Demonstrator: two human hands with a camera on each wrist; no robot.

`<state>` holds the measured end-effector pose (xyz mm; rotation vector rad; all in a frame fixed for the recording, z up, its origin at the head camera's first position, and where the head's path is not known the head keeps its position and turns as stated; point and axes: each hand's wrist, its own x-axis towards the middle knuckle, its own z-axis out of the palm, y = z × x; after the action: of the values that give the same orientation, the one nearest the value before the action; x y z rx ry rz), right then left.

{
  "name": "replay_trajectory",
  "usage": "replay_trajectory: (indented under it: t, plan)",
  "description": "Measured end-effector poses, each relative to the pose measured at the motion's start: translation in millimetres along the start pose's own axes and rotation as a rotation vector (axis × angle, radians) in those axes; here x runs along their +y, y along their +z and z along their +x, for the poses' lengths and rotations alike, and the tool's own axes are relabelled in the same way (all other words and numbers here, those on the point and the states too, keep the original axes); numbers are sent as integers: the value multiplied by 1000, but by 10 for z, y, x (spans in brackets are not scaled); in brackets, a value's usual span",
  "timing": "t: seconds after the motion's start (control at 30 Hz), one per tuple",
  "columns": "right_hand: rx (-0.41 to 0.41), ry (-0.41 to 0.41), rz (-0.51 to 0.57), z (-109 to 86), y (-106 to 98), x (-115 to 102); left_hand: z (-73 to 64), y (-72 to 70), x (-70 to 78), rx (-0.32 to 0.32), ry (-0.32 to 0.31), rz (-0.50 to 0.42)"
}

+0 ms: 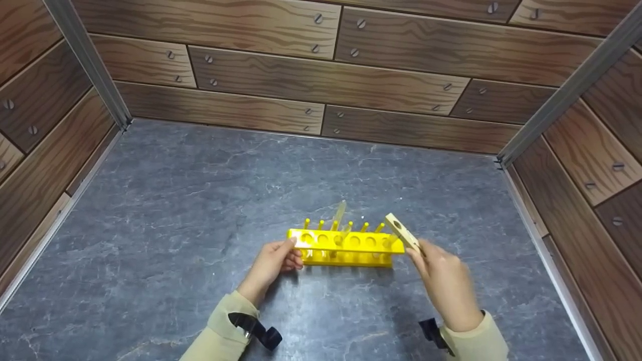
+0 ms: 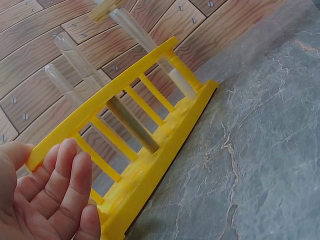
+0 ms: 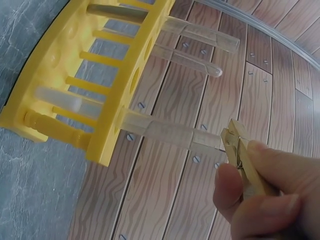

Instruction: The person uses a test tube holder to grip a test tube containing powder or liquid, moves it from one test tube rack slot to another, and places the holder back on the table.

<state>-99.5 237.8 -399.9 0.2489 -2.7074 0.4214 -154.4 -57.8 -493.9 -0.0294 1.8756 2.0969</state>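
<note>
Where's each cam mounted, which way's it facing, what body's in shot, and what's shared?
Head: worn on head, facing forward and down at the rack; both sleeves, left hand and right hand show.
Left wrist: on left wrist, looking along the rack from its left end; left hand only.
Right wrist: on right wrist, looking past the clip at the rack's right end; right hand only.
Shared: both wrist views show rack, clip and tubes.

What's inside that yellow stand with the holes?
Two clear tubes are in the yellow stand: a middle tube with brownish contents, and an end tube with white contents. The left hand covers part of the other end; whatever is behind it is hidden.
</note>
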Motion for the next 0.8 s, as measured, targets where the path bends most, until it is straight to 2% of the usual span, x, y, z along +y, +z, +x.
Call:
replay_trajectory:
  t: [0.13, 0.23, 0.53, 0.8]
  plan:
    - [-37, 23, 10, 5, 3, -30, 20, -2, -30, 8, 2, 2]
    - [-52, 28, 18, 9, 9, -54, 97, -21, -149, 23, 4, 0]
    - [-58, 2, 21, 29, 37, -100, 106, -23, -163, 26, 30, 7]
    - [-57, -10, 42, 51, 78, -128, 89, -22, -146, 24, 22, -5]
